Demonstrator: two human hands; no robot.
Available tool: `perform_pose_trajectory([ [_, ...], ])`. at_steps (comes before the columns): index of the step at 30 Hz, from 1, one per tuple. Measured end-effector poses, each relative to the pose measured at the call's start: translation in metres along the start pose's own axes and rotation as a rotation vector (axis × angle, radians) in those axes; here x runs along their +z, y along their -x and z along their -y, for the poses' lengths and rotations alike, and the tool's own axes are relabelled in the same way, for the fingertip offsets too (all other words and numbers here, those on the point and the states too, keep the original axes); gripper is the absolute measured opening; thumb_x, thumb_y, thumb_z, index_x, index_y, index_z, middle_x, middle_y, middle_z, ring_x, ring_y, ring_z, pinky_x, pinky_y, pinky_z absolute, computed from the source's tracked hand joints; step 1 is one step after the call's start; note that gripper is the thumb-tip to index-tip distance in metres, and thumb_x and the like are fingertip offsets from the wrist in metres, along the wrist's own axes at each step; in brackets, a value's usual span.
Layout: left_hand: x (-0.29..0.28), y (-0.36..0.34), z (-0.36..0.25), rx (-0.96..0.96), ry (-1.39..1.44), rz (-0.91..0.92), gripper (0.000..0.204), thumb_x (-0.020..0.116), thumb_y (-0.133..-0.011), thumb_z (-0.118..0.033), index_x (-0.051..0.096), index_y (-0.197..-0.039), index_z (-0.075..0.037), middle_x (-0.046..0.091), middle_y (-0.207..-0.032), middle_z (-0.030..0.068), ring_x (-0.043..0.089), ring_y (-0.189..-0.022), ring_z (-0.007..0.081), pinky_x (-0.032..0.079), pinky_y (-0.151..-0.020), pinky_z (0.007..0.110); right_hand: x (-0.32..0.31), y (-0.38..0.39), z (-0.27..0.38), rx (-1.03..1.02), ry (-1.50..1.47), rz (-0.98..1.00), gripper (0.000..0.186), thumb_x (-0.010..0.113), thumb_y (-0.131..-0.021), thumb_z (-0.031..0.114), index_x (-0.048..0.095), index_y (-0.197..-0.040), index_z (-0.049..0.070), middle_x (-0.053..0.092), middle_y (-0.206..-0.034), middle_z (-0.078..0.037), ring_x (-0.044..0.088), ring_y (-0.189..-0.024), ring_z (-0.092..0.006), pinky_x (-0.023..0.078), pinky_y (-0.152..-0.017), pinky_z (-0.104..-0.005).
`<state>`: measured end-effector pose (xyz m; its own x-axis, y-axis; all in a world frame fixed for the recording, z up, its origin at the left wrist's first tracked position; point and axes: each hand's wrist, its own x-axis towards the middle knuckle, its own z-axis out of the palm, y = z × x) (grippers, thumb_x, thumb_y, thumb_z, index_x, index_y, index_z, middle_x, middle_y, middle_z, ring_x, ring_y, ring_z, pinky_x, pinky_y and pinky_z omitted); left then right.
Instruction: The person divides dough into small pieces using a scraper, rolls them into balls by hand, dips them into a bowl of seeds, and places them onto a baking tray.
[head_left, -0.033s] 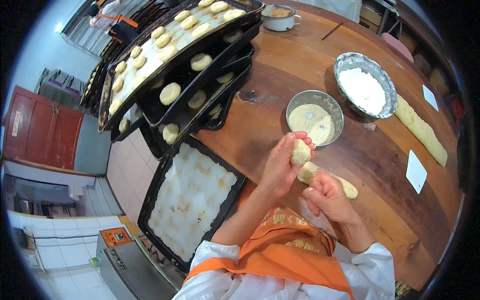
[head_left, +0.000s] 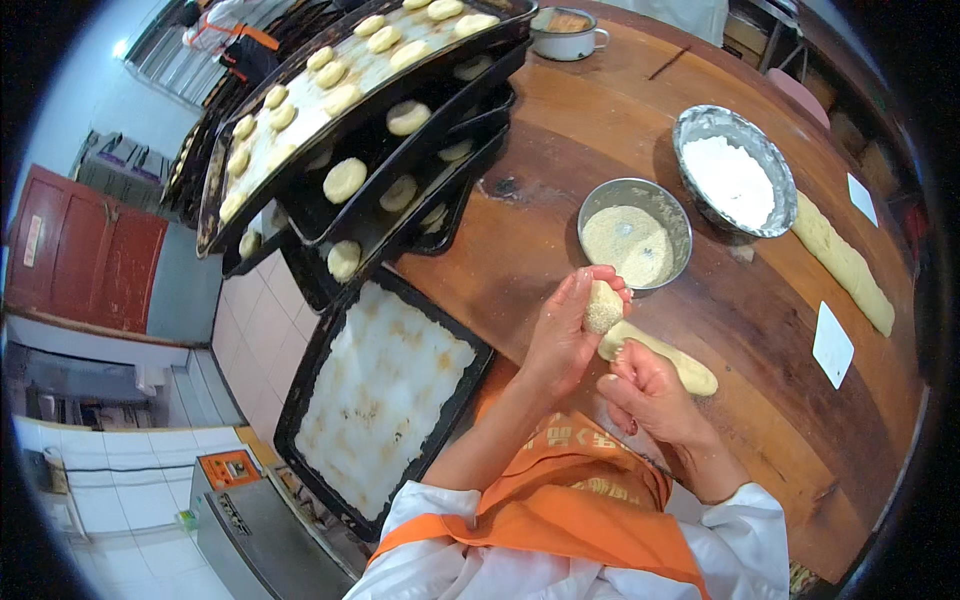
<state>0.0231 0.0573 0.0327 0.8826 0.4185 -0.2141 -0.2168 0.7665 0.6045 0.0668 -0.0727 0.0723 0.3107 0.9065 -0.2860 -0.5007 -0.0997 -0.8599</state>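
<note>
Cupped in my left hand [head_left: 562, 330] is a small round dough ball [head_left: 603, 306], its surface coated in pale grains. The fingers wrap round its far side. My right hand [head_left: 650, 392] is closed with its fingers curled in; whether anything sits inside them is hidden. Just beyond it a short roll of pale dough [head_left: 672, 362] lies on the wooden table. A steel bowl [head_left: 682, 222] stands past my left hand, part filled with pale grainy coating [head_left: 622, 240].
A bowl of white flour [head_left: 728, 180] and a long dough roll [head_left: 845, 265] lie to the right, with a white scraper [head_left: 832, 345]. Stacked black trays [head_left: 400, 150] of dough rounds rise at the left. Nearer is a paper-lined tray [head_left: 385, 385]. An enamel mug [head_left: 563, 44] stands far back.
My right hand has drawn slightly back and left, uncovering more of the short dough roll. My left hand still holds the dough ball. The whole view has shifted a little.
</note>
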Motion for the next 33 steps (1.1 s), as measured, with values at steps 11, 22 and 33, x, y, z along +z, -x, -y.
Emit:
perform_pose_trajectory([
  [11,-0.047,0.044,-0.018,0.222,-0.264,0.023,0.049,0.022,-0.095,-0.04,0.047,-0.108,0.0,0.053,-0.103,0.0106,0.051,-0.096,0.0187,0.04,-0.087,0.031,0.032,-0.055,-0.023,0.206,0.104,0.111,0.027,0.055,-0.087,0.027,0.04,-0.074,0.009,0.041,-0.046,0.002,0.033,-0.034,-0.0046,0.024,-0.031,-0.0176],
  [22,-0.2,0.077,-0.083,0.393,-0.159,-0.665,0.037,0.048,-0.083,-0.003,0.038,-0.118,-0.006,0.053,-0.105,0.0111,0.057,-0.096,0.0219,0.049,-0.081,0.032,0.026,-0.065,0.002,-0.184,0.128,-0.19,0.022,0.055,-0.087,0.02,0.035,-0.081,0.013,0.032,-0.049,0.006,0.028,-0.033,-0.0026,0.021,-0.03,-0.0163],
  [33,-0.473,-0.025,-0.136,0.928,-1.222,-0.935,0.021,0.051,-0.08,-0.011,0.049,-0.099,-0.002,0.052,-0.092,0.0128,0.05,-0.085,0.0192,0.043,-0.075,0.034,-0.008,-0.039,-0.034,-0.047,0.168,-0.425,0.017,0.052,-0.089,0.023,0.038,-0.089,0.014,0.033,-0.053,0.005,0.031,-0.038,-0.004,0.026,-0.036,-0.018],
])
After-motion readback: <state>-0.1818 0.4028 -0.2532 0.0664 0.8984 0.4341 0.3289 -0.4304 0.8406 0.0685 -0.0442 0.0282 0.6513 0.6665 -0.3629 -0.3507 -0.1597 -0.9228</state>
